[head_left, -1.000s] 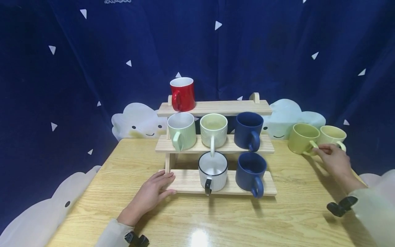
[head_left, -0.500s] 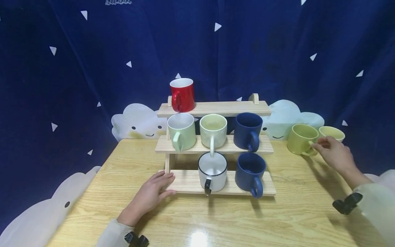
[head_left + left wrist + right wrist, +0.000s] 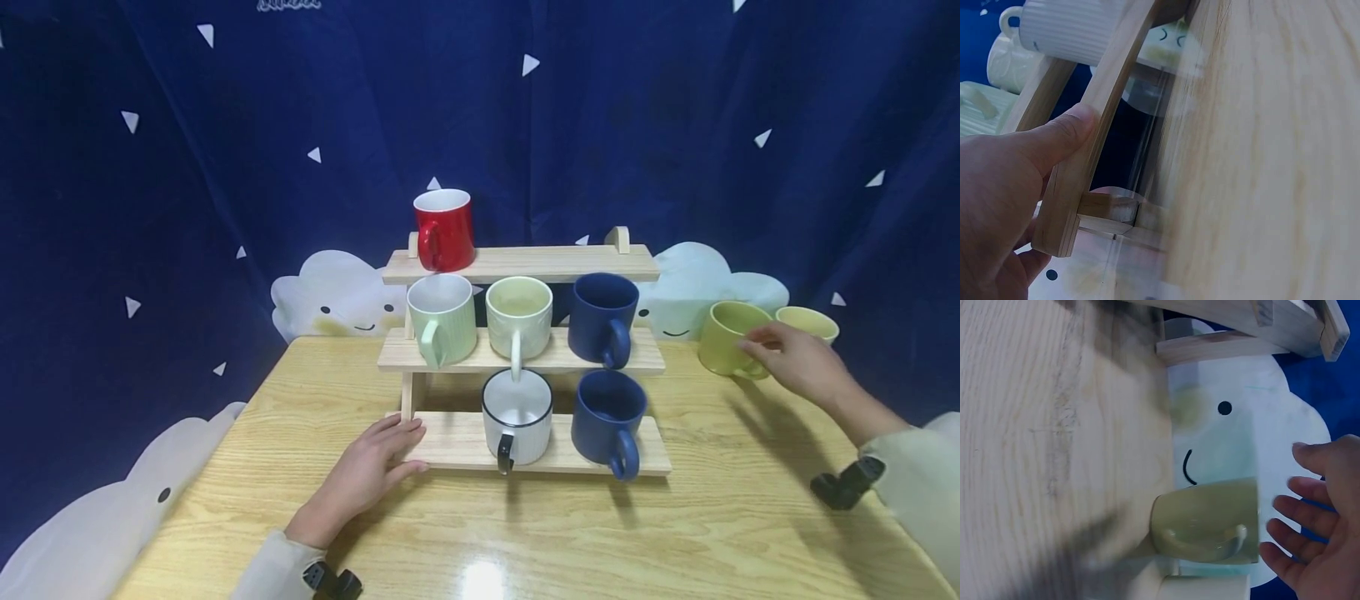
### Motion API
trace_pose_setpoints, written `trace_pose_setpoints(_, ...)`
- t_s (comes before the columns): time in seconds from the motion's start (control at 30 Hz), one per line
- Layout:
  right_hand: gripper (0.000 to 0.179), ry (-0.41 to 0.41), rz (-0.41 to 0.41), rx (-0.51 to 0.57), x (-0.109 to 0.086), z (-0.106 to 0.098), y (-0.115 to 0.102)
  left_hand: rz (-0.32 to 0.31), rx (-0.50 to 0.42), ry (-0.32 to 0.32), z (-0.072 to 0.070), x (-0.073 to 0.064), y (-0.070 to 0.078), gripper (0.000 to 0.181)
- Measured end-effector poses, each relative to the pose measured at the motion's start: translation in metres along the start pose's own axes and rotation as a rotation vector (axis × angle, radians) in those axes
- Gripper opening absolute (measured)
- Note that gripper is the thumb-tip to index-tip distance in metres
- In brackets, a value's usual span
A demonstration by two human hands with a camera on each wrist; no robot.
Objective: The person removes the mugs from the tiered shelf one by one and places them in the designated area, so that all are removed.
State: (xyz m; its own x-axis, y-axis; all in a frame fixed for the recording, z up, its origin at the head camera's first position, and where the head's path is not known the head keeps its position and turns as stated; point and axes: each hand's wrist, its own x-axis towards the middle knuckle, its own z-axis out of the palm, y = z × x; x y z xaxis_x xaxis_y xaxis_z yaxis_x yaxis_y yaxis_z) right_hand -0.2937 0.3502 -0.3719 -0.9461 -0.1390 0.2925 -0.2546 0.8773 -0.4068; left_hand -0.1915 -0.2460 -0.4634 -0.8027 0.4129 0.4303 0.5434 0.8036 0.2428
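Note:
My left hand (image 3: 362, 471) grips the left end of the bottom board of a three-tier wooden shelf (image 3: 453, 442); in the left wrist view the thumb lies on top, other fingers pass behind the board's end. At the far right, my right hand (image 3: 802, 362) is close over a yellow-green mug (image 3: 718, 343) that stands upright on the table. The right wrist view has its fingers spread near the mug's rim, holding nothing. A pale yellow mug (image 3: 813, 323) stands just beyond, partly hidden by the hand.
A red mug (image 3: 453, 237) is at the top tier's left. The middle tier carries a mint mug (image 3: 453, 333), a cream mug (image 3: 528, 329) and a navy mug (image 3: 588, 325). Below are a white black-rimmed mug (image 3: 525, 437) and another navy mug (image 3: 600, 433). A blue curtain (image 3: 637, 125) hangs behind.
My right hand has left the mug handles and shifted left, up over the yellow-green mug. My left hand keeps its place on the shelf, and the mugs stay put.

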Motion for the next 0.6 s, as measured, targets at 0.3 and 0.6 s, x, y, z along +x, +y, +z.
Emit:
trace_pose_setpoints(0.3,0.037,-0.137,-0.09,-0.035,0.009,-0.011,-0.022,0.005,0.0,0.005,0.001,0.0,-0.001,0.055)
trace_pose_setpoints(0.6,0.048,-0.173,-0.065,-0.003,0.018,-0.025,-0.055,0.005,-0.006,0.001,0.001,0.0,-0.001,0.055)
